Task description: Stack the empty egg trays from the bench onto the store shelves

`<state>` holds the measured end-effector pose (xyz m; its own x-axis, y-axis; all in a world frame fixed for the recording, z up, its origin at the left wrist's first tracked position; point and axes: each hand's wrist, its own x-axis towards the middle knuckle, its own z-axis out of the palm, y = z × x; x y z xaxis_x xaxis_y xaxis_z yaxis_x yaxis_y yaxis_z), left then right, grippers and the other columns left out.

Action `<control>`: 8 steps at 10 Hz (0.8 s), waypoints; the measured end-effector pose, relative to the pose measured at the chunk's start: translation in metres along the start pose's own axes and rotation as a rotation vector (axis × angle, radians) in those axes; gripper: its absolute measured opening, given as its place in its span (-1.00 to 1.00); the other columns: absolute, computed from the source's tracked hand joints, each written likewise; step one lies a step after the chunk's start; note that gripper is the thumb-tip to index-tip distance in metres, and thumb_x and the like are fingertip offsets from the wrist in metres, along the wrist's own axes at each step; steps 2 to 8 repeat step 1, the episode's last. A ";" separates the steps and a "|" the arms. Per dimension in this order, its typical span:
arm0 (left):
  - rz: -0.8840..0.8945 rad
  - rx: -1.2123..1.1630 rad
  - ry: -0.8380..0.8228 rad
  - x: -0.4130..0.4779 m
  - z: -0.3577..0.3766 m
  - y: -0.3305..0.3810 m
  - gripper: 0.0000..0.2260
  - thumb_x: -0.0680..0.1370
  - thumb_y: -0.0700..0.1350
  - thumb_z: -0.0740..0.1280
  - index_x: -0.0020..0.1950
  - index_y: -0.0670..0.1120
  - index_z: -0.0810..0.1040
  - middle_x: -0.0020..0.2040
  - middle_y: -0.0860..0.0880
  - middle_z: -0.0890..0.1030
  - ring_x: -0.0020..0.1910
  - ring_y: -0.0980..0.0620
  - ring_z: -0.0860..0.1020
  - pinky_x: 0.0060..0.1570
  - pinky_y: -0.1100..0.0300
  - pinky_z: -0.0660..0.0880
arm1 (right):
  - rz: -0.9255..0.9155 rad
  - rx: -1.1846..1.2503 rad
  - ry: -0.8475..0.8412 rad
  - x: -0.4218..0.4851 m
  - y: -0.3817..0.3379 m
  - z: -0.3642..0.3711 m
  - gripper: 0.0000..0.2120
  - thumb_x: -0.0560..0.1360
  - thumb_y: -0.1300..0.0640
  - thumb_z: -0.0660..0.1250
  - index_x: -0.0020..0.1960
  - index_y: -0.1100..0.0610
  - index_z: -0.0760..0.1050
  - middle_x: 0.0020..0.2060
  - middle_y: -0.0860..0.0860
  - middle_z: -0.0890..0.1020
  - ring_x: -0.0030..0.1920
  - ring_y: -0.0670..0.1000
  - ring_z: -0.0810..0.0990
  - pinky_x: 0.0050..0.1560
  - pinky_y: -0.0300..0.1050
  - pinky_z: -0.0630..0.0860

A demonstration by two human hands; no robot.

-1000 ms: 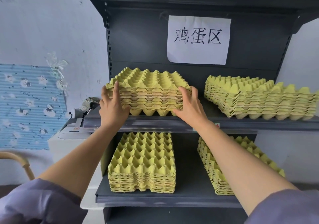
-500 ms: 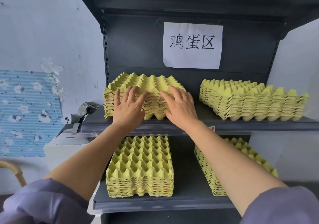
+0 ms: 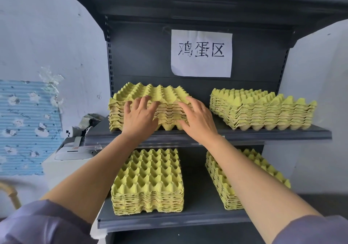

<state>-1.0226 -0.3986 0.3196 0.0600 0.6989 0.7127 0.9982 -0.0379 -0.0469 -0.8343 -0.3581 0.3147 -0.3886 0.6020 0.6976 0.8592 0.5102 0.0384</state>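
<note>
In the head view, a white paper sign [image 3: 201,53] is stuck to the dark back panel of the shelf unit in the upper centre of the frame, with three handwritten black characters: 鸡蛋区. At the left edge of the frame a blue striped sheet [image 3: 24,127] on the wall carries small cartoon cat figures and faint script that looks like "Hello Kitty", though it is too small to be sure. A small red mark sits on the white device [image 3: 73,149] beside the shelf unit; its text cannot be read.

Both bare forearms reach up from the bottom corners of the frame, out of purple sleeves, to the upper shelf [image 3: 244,133]. The left hand [image 3: 140,118] lies flat, fingers spread wide, against the front face of the upper-left tray stack [image 3: 150,95], fingertips up at its top tray. The right hand [image 3: 199,120], with a thin ring on one finger, is also spread wide and pressed palm-first against the front right corner of the same stack. Neither hand grips anything.

That stack of yellow egg trays sits at centre left on the upper shelf. A second stack, the upper-right tray stack [image 3: 263,110], stands apart from it at centre right, turned slightly askew. On the lower shelf [image 3: 197,219] are the lower-left tray stack [image 3: 148,181], below the hands, and the lower-right tray stack [image 3: 222,185], partly hidden by the right forearm.
</note>
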 end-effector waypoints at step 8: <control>0.041 -0.007 0.021 -0.003 -0.012 0.016 -0.59 0.57 0.03 0.21 0.41 0.06 0.32 0.37 0.00 0.38 0.37 -0.08 0.29 0.34 -0.09 0.10 | 0.024 0.040 0.075 -0.014 0.010 -0.011 -0.54 0.53 0.04 0.29 0.40 0.07 0.35 0.39 0.10 0.35 0.38 0.16 0.32 0.24 0.14 0.42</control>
